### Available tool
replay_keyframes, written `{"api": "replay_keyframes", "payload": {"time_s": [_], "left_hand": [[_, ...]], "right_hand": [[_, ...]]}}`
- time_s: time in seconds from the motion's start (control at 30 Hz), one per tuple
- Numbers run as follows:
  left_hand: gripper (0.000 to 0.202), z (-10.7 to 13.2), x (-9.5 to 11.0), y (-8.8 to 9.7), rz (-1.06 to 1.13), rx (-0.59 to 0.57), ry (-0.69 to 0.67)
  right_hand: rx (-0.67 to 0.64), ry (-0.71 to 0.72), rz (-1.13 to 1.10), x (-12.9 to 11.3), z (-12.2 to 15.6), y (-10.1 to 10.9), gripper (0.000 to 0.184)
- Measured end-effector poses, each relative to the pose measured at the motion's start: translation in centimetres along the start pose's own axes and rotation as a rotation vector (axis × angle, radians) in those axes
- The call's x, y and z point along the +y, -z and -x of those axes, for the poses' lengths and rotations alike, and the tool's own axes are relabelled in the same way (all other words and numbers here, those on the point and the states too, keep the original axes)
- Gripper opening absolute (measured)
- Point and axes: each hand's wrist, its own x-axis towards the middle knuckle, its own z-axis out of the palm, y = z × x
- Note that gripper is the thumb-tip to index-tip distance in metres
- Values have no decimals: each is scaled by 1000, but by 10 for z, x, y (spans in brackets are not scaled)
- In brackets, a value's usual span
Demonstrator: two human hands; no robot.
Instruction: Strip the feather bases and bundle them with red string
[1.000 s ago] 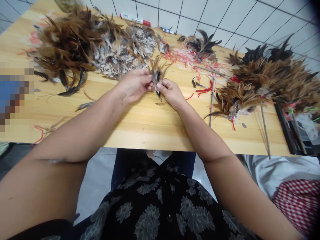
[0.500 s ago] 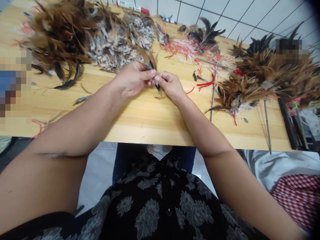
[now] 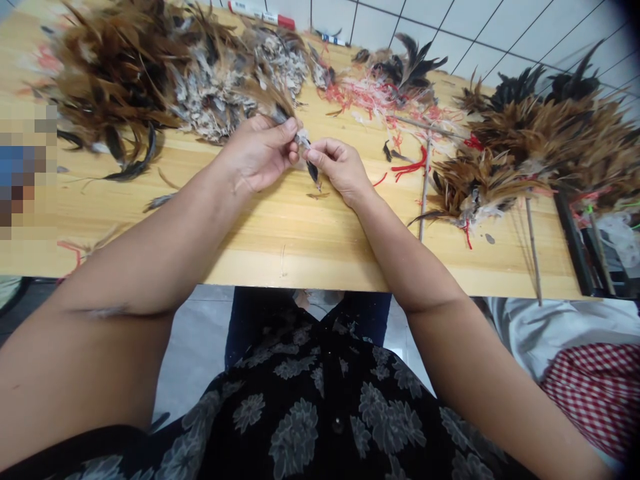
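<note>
My left hand (image 3: 267,148) pinches a small bunch of brown feathers (image 3: 280,103) between thumb and fingers, its fluffy grey quill ends pointing toward the right hand. Close beside it, my right hand (image 3: 336,167) has thumb and forefinger closed near the bunch's lower end; whether it grips part of the bunch is hidden. A dark feather (image 3: 313,171) hangs or lies just below the fingertips. Behind the left hand lies a heap of grey-white quill ends (image 3: 210,100), joined to a large pile of brown feathers (image 3: 113,73).
Pink and red string (image 3: 360,93) lies tangled at the back. Thin sticks (image 3: 425,193) and a feather duster head (image 3: 473,183) are on the right, beside a black tray (image 3: 573,243). A red-capped marker (image 3: 260,13) lies by the tiled wall.
My hands have drawn slightly apart, and the grey quill ends of the bunch now show between them. The left hand has shifted a little to the left and up with the feathers.
</note>
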Motion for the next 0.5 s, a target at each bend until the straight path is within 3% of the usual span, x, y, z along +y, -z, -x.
{"api": "replay_keyframes", "payload": {"time_s": [0.27, 0.5], "left_hand": [[48, 9, 4, -15, 19, -40, 51], [35, 10, -6, -15, 2, -20, 53]], "right_hand": [[-39, 13, 37, -15, 9, -5, 55], [-21, 17, 122, -9, 8, -7, 58]]}}
